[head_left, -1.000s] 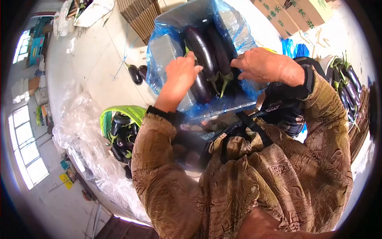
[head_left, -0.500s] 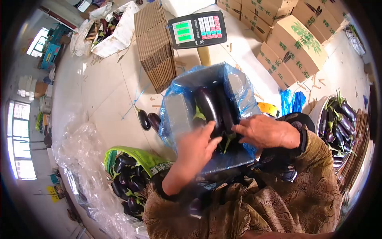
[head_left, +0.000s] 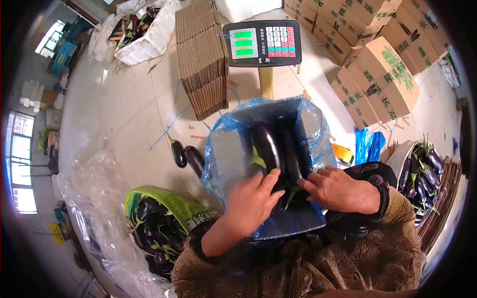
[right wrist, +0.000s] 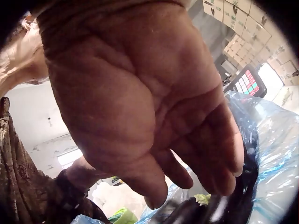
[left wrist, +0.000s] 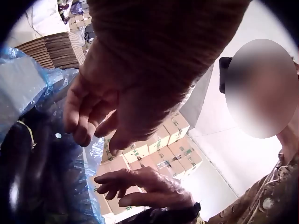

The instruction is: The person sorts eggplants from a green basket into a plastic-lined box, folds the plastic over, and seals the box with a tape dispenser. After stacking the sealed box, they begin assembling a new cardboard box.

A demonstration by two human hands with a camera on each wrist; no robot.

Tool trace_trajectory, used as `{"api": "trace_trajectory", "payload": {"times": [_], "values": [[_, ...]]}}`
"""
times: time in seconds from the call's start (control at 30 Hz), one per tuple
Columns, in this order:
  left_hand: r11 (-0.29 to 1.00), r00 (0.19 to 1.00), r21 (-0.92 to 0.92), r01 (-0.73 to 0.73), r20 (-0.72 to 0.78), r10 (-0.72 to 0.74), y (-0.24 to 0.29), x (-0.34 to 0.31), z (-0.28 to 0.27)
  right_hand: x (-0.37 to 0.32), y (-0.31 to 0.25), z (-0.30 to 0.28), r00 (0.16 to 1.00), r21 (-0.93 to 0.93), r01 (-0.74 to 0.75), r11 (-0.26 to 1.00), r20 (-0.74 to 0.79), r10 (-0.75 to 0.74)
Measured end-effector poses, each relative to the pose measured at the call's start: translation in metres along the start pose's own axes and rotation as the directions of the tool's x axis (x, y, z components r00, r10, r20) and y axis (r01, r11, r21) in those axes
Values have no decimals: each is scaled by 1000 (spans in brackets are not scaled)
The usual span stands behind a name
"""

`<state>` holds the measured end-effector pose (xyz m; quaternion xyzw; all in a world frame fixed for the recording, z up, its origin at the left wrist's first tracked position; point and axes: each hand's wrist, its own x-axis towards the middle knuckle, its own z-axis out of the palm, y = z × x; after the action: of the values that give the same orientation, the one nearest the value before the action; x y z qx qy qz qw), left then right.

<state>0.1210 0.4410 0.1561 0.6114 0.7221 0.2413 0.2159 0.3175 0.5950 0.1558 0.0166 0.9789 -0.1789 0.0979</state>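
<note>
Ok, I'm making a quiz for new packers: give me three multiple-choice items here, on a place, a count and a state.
1. Where is the scale display? A behind the box B on a shelf C in a lap
2. How many loose eggplants lie on the floor? A none B two C six
3. The hands are? A open over the boxed eggplants B gripping a knife C fists
1 A: it stands beyond the box. 2 B: a pair lies left of it. 3 A: left hand and right hand hold nothing, fingers relaxed.
</note>
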Motion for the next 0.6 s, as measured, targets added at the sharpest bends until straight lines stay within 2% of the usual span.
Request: {"api": "trace_trajectory", "payload": {"times": [0.2, 0.33, 0.5, 0.57, 0.6], "values": [[998, 994, -31, 45, 102, -42, -4, 3, -7, 9, 0, -2, 999, -4, 40, 999, 34, -40], [995, 993, -66, 70, 95, -64, -11, 5, -8, 14, 2, -1, 997, -3, 35, 999, 75, -34], [993, 992, -72, 96, 85, -90, -17, 6, -9, 21, 6, 5, 999, -14, 10, 1000, 51, -9], [1000, 1000, -30, 6, 4, -6, -22, 2, -3, 25, 7, 6, 997, -34, 16, 999, 75, -14], [999, 1000, -37, 21, 11, -21, -23, 2, -4, 26, 6, 8, 994, -39, 11, 999, 105, -7]]}}
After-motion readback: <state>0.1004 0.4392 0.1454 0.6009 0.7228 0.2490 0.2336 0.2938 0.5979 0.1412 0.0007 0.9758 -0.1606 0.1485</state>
